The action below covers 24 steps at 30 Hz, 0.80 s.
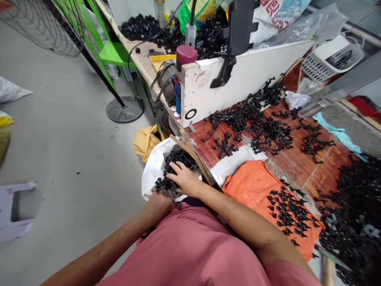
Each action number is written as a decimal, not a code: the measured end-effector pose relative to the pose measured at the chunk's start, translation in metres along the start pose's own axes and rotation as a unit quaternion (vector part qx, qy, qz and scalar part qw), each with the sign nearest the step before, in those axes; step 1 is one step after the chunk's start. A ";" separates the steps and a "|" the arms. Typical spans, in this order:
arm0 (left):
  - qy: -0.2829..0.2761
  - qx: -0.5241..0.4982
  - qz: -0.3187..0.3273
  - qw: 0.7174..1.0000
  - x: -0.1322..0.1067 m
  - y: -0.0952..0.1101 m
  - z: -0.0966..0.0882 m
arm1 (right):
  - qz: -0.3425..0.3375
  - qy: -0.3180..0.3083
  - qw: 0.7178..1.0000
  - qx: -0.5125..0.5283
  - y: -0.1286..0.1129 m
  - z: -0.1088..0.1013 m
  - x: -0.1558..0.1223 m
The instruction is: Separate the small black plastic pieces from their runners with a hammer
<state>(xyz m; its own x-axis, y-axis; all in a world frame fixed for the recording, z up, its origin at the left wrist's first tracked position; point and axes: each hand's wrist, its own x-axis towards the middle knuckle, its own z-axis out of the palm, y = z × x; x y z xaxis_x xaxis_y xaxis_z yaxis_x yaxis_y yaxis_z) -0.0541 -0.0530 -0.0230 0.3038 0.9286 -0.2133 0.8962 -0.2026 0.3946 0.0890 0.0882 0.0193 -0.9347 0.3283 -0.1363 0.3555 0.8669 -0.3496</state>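
A white sack (152, 169) full of black plastic parts (178, 158) stands on the floor beside the workbench. My right hand (184, 177) lies on top of the parts in the sack, fingers spread and pressing into the pile. My left hand (159, 198) reaches into the near side of the sack; its fingers are buried among the parts and hidden. On the bench to the right, an orange cloth (253, 184) carries several small black pieces (287, 212).
A wooden workbench (297, 159) holds tangled black plastic sprues (256, 123) and a white divider board (238, 79). A fan stand base (125, 109) rests on the grey floor, with a yellow bag (145, 141) by the sack. A white stool (14, 210) is at left.
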 end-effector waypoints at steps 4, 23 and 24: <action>-0.050 0.049 0.006 0.998 -0.005 0.000 -0.002 | 0.108 -0.036 0.993 0.014 0.012 0.014 0.022; -0.113 0.079 -0.007 0.990 0.000 -0.004 -0.014 | 0.281 0.196 0.934 -0.102 0.107 -0.113 -0.070; -0.113 0.080 -0.010 0.990 0.001 -0.002 -0.015 | 0.272 0.182 0.940 -0.098 0.110 -0.110 -0.058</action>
<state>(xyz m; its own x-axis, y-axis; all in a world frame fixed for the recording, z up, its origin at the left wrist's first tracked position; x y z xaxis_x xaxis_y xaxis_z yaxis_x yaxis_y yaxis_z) -0.0607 -0.0475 -0.0109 0.3337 0.8432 -0.4214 0.9371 -0.2481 0.2456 0.1821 0.2063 0.0909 -0.5665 0.8189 0.0922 0.8071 0.5740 -0.1383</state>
